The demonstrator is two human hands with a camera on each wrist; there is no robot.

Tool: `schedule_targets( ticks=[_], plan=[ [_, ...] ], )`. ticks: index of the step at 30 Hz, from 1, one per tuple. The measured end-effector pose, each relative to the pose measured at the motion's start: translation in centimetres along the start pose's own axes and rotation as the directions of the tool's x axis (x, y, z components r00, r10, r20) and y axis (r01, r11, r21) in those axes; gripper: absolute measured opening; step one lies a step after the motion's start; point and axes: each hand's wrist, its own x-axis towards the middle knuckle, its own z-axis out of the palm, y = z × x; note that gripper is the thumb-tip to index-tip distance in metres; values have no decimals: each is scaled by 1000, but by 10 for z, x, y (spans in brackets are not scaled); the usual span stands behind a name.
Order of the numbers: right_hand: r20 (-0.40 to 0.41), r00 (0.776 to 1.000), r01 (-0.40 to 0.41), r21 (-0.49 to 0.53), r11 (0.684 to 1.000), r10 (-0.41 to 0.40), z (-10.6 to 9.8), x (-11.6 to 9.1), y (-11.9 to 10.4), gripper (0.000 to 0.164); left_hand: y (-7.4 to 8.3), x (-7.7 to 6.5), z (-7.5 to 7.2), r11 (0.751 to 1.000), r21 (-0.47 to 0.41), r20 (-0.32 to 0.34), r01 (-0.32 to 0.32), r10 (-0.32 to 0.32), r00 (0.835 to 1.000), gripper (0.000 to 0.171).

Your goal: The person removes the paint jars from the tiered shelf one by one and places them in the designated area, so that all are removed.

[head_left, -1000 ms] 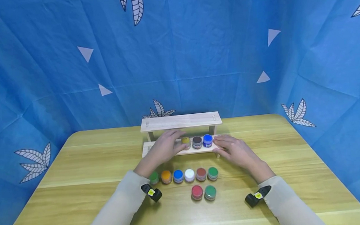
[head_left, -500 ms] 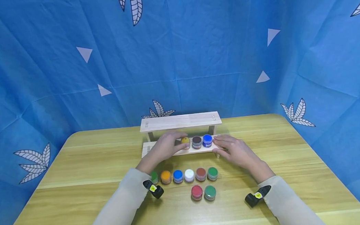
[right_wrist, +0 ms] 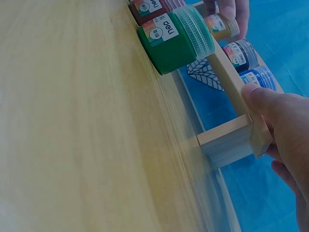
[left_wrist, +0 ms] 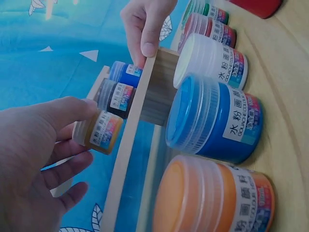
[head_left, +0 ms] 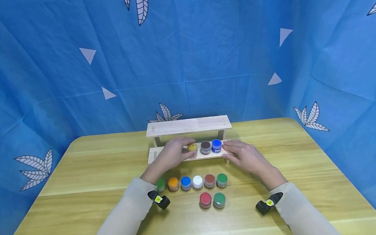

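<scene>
In the head view my left hand point(head_left: 172, 155) pinches a yellow paint jar point(head_left: 192, 148) between thumb and fingers at the lower board of a two-step wooden shelf point(head_left: 188, 126). In the left wrist view that yellow jar's label faces the camera. To its right on the same board stand a dark brown paint jar point(head_left: 205, 148) and a blue paint jar point(head_left: 216, 146). My right hand point(head_left: 246, 156) holds the board's right end beside the blue jar, its thumb on the front edge in the right wrist view; some of its fingers are partly hidden.
A row of paint jars stands on the table before the shelf: green point(head_left: 161, 185), orange point(head_left: 173, 184), blue point(head_left: 186, 183), white point(head_left: 197, 182), reddish brown point(head_left: 209, 181) and green point(head_left: 222, 180). Nearer are a red jar point(head_left: 205, 200) and another green jar point(head_left: 219, 200). A blue curtain point(head_left: 184, 60) hangs behind.
The yellow jar has shifted slightly left in my left hand, widening its gap to the dark brown jar a little. My right hand stays at the shelf's end.
</scene>
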Motion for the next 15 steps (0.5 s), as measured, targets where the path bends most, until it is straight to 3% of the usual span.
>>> schedule_targets(
  ticks=[6, 15],
  plan=[
    [-1, 1000, -1, 2, 1000, 1, 0, 1, 0, 46, 3, -13, -5, 1000, 8, -16, 20, -20, 1000, 41],
    [4, 1000, -6, 7, 1000, 6, 0, 1, 0, 46, 8, -32, -12, 1000, 20, -24, -23, 23, 999, 40]
  ],
)
